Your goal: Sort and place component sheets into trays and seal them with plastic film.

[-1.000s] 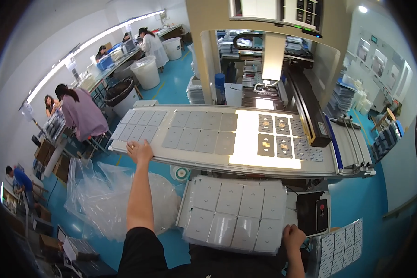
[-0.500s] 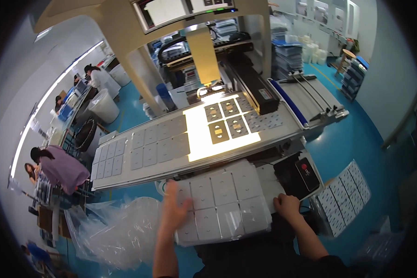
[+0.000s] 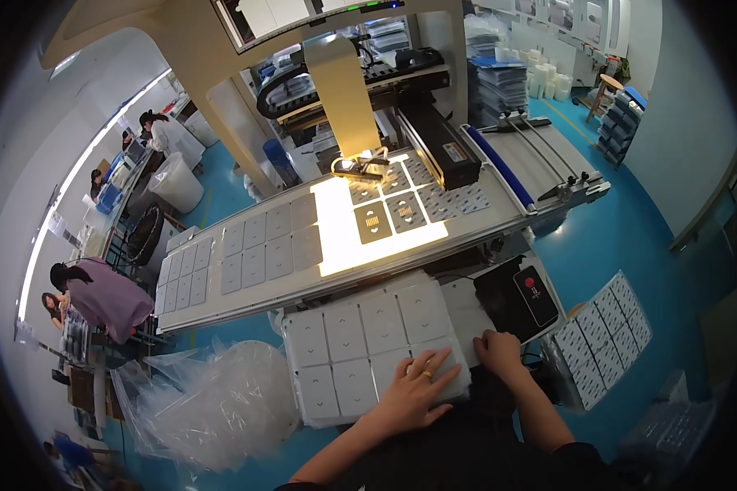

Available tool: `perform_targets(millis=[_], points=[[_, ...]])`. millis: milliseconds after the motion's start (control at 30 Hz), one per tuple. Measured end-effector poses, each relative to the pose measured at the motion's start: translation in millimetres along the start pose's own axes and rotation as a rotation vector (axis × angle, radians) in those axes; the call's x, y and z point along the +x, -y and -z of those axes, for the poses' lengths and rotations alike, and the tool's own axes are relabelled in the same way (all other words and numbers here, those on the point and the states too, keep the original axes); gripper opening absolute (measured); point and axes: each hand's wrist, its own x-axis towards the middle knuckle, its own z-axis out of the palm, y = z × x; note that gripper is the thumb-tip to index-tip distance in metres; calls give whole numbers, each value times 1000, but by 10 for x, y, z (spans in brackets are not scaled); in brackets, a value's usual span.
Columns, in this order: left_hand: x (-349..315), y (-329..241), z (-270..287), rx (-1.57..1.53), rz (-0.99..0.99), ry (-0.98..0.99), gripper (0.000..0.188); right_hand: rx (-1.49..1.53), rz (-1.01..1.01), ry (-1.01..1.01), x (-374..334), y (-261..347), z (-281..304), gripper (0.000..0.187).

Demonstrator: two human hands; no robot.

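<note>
My left hand (image 3: 416, 388) lies on a stack of grey sheets (image 3: 348, 335), its fingers spread over the lower right panels. Each sheet carries several rectangular panels with small curved marks, under a glossy surface. Just right of the stack, my right hand (image 3: 499, 353) rests with curled fingers on a pale ledge (image 3: 461, 309). Whatever may be under those fingers is hidden. Beyond the ledge sits a black control box (image 3: 516, 293) with a red button.
A long machine bed (image 3: 262, 290) crosses ahead, with grey panels, a brightly lit section and a gold machine head (image 3: 342, 98) above it. Clear plastic bags (image 3: 221, 401) lie left; patterned sheets (image 3: 602, 340) stand right. A person in purple (image 3: 110, 299) works far left.
My left hand has moved from the stack's left edge to its lower right and now lies flat. The machine head has shifted slightly left over the lit panels. My right hand stays beside the stack.
</note>
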Motion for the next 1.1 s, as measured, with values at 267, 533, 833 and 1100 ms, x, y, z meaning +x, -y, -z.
perform_targets(millis=[267, 533, 833, 1100], points=[[68, 51, -8, 46, 2, 70, 85, -7, -1, -38, 78, 17, 17, 35], [35, 101, -3, 1, -16, 64, 90, -14, 6, -26, 81, 58, 5, 36], [28, 105, -33, -17, -7, 32, 84, -16, -8, 1, 98, 34, 0, 35], [53, 55, -30, 19, 25, 55, 76, -5, -1, -16, 81, 25, -32, 35]])
